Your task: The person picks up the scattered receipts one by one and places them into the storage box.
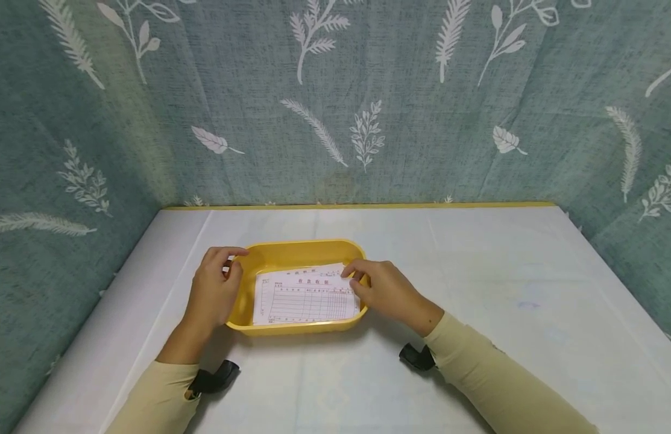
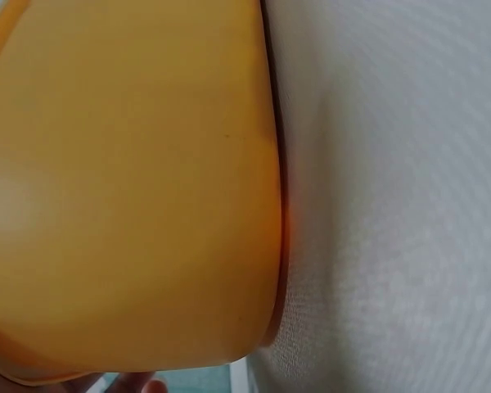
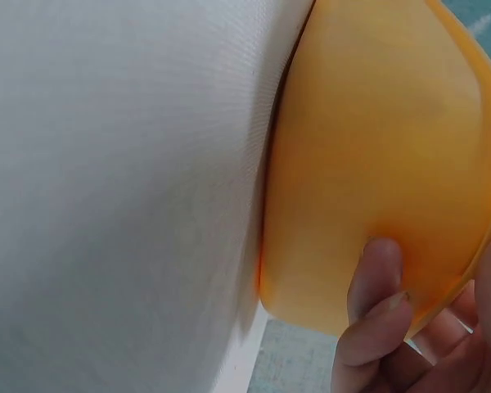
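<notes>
A yellow plastic basin (image 1: 298,328) stands on the white table, with several printed receipt slips (image 1: 305,304) lying in it. The rearmost slip is askew to the front one. At the basin's left end my left hand (image 1: 213,289) holds the rim, its index finger along the back corner; the left wrist view shows mostly the basin's outer wall (image 2: 139,188). My right hand (image 1: 392,289) holds the right end, some fingers (image 3: 376,278) curled against the outer wall. Its index finger and thumb reach over the rim above the slips; whether they touch the paper is unclear.
The white table (image 1: 476,265) extends around the basin, bounded at the back by a yellow edge strip (image 1: 449,205). Green leaf-patterned cloth (image 1: 248,72) covers the back and sides. Black wrist devices (image 1: 214,378) sit under both forearms.
</notes>
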Demonstrator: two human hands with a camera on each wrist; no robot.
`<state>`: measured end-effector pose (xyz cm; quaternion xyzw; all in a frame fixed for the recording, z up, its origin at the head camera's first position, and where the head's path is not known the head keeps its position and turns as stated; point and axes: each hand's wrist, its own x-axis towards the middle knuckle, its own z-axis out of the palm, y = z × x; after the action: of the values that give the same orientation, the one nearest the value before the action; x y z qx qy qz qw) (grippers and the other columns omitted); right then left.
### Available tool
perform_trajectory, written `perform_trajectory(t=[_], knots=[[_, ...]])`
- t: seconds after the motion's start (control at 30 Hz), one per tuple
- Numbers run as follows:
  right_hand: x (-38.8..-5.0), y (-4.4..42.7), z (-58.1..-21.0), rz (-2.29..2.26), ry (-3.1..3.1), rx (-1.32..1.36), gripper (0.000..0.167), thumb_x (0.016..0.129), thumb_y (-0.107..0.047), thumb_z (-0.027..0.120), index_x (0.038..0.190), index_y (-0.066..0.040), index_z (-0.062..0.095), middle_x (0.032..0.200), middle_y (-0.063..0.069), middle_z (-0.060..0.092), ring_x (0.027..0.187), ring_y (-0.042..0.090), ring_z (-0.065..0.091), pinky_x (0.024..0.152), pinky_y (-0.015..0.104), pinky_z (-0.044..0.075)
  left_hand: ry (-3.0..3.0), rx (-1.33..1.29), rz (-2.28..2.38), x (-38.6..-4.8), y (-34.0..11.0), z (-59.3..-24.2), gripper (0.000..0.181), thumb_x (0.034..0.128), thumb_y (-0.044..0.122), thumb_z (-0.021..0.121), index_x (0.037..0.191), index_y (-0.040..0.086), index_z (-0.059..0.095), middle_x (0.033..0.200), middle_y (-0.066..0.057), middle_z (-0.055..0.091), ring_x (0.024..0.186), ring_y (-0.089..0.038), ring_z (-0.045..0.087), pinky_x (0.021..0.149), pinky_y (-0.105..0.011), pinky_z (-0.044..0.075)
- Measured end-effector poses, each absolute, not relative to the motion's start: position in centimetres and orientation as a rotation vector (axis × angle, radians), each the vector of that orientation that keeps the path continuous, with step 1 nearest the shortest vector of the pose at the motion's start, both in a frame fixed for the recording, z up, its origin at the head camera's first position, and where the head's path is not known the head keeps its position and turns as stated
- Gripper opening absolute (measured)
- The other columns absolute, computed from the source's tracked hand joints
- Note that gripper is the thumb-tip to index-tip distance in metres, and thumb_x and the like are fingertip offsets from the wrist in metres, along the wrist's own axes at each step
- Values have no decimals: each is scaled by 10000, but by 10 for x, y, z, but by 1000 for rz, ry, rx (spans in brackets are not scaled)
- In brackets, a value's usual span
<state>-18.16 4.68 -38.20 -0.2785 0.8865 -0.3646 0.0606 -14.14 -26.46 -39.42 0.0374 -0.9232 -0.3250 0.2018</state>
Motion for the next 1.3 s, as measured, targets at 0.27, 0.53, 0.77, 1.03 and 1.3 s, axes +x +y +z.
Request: perform_trajectory(t=[0.27, 0.53, 0.77, 1.03, 1.3], knots=[[-181, 44, -383, -1076, 2734, -822, 175, 909, -86, 613, 1017, -151, 734, 840, -32, 662, 465, 57, 361, 464, 190, 318, -2585, 109, -906, -139, -265, -391, 303, 1006, 138, 443, 1205, 89, 667, 1206, -145, 563, 956, -270, 558, 811, -385, 448], [-178, 42, -379, -1058, 2767, -766, 129, 888, -88, 658, 951, -162, 742, 811, -51, 643, 505, 64, 418, 481, 201, 346, -2603, 111, -908, -139, -264, -387, 306, 1010, 156, 445, 1215, 99, 664, 1218, -132, 562, 968, -264, 556, 824, -382, 451], [-178, 40, -380, -1067, 2760, -791, 138, 886, -84, 654, 947, -164, 748, 821, -52, 653, 492, 46, 394, 475, 189, 326, -2611, 128, -903, -136, -265, -386, 310, 1012, 169, 444, 1222, 111, 665, 1228, -129, 559, 977, -260, 551, 808, -351, 444], [-178, 39, -378, -1037, 2744, -758, 125, 892, -94, 669, 955, -168, 748, 836, -49, 650, 523, 60, 420, 489, 196, 340, -2617, 150, -916, -134, -264, -388, 309, 1015, 165, 445, 1226, 105, 662, 1233, -136, 552, 981, -258, 545, 799, -328, 441], [-179, 43, -377, -1017, 2753, -752, 141, 892, -90, 666, 958, -165, 766, 840, -62, 673, 554, 68, 449, 500, 200, 357, -2604, 137, -911, -137, -260, -388, 308, 1011, 157, 441, 1217, 100, 664, 1226, -135, 557, 975, -261, 550, 806, -351, 441]])
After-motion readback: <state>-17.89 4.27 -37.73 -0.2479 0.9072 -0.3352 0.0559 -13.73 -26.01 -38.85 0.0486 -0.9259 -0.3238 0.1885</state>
